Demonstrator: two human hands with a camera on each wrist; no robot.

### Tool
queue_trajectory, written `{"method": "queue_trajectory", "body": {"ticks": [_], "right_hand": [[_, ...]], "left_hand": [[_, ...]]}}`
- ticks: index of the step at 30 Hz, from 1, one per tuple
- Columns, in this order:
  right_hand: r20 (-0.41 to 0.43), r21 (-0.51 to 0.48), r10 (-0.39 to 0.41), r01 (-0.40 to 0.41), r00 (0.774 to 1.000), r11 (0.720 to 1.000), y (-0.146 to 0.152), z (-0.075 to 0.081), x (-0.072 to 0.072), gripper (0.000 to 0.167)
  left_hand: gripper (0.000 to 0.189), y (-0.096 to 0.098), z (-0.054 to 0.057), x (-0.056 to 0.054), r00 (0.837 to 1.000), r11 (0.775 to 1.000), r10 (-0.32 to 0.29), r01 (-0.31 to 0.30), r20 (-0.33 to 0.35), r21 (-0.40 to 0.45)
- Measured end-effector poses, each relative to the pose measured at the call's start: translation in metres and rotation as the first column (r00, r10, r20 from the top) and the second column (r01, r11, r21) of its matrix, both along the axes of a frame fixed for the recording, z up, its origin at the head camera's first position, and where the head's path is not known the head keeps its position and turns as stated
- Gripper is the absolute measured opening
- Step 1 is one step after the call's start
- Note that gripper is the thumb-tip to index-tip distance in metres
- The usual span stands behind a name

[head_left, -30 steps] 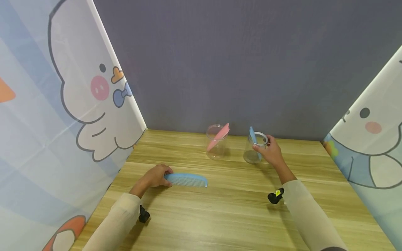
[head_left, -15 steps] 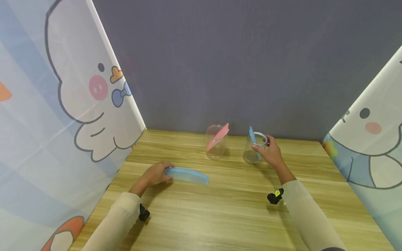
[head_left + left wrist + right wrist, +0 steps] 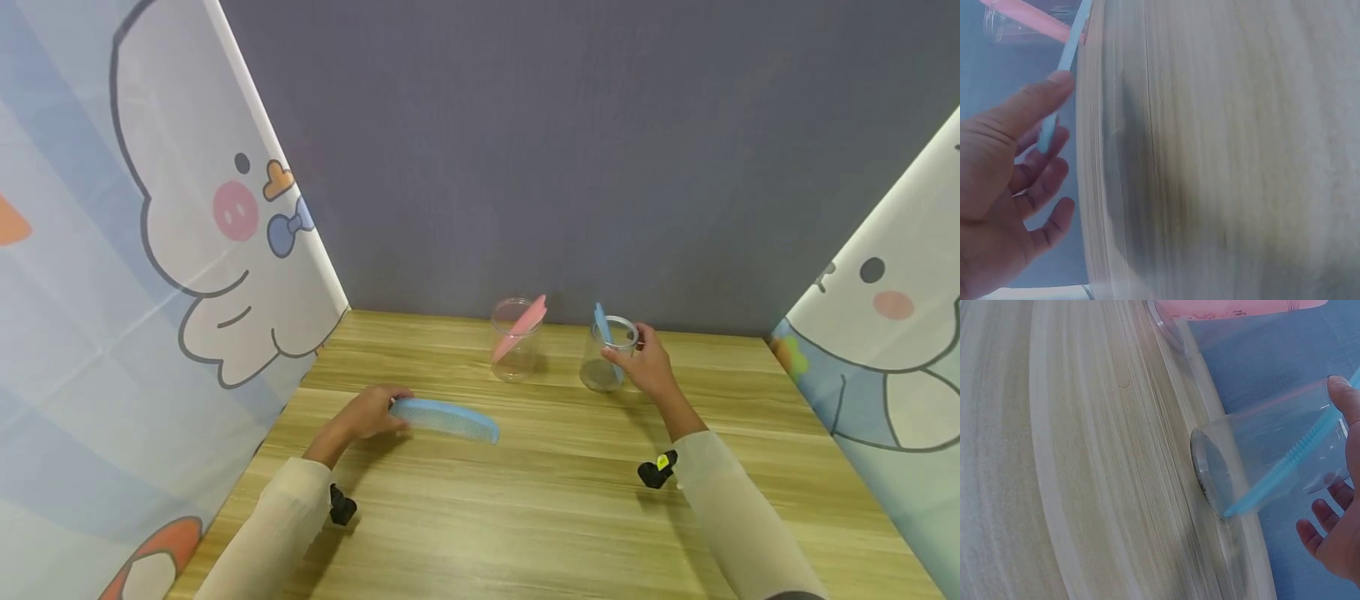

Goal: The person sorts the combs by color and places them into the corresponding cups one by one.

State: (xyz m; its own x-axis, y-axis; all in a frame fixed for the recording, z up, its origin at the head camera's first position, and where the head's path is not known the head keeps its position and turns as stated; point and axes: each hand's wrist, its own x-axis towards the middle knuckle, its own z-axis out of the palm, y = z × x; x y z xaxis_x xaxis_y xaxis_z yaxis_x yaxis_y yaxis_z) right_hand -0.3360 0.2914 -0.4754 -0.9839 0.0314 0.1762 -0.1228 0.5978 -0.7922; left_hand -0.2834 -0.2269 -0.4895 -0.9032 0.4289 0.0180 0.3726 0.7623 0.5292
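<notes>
In the head view my left hand (image 3: 367, 415) pinches one end of a light-blue comb (image 3: 446, 418), its teeth facing me and its other end pointing right. The left wrist view shows this comb (image 3: 1067, 59) edge-on between thumb and index finger, the other fingers loosely bent. At the back right my right hand (image 3: 649, 367) grips the rim of a clear jar (image 3: 597, 373) standing upright. A slim light-blue toothed piece (image 3: 1291, 461) leans inside it, its notched top above the rim. Thumb and fingers sit on opposite sides of the jar's mouth.
Left of the gripped jar stands a second clear jar (image 3: 513, 368) with a pink toothed piece (image 3: 522, 327) leaning in it. Both jars stand near the dark back wall (image 3: 525, 150). Printed cartoon curtains (image 3: 247, 300) flank the wooden table (image 3: 480, 517).
The left hand has brought the comb slightly up and farther back, and its right end now slants down toward me. The right hand and both jars have stayed in place.
</notes>
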Motion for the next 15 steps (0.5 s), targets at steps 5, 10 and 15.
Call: {"method": "queue_trajectory", "body": {"ticks": [5,10,15], "right_hand": [[0.000,-0.012,0.000,0.000,1.000,1.000,0.000,-0.001,0.001,0.091],[-0.006,-0.015,0.004,-0.004,1.000,1.000,0.000,-0.002,0.000,0.091],[-0.010,-0.017,0.003,-0.004,1.000,1.000,0.000,-0.002,0.000,0.091]], "left_hand": [[0.053,0.002,-0.002,-0.002,0.999,0.999,-0.009,0.011,-0.039,0.047],[0.049,0.009,0.001,-0.005,0.999,0.997,-0.016,0.020,-0.049,0.078],[0.050,0.019,0.007,-0.007,0.998,0.997,-0.003,0.008,-0.062,0.078]]}}
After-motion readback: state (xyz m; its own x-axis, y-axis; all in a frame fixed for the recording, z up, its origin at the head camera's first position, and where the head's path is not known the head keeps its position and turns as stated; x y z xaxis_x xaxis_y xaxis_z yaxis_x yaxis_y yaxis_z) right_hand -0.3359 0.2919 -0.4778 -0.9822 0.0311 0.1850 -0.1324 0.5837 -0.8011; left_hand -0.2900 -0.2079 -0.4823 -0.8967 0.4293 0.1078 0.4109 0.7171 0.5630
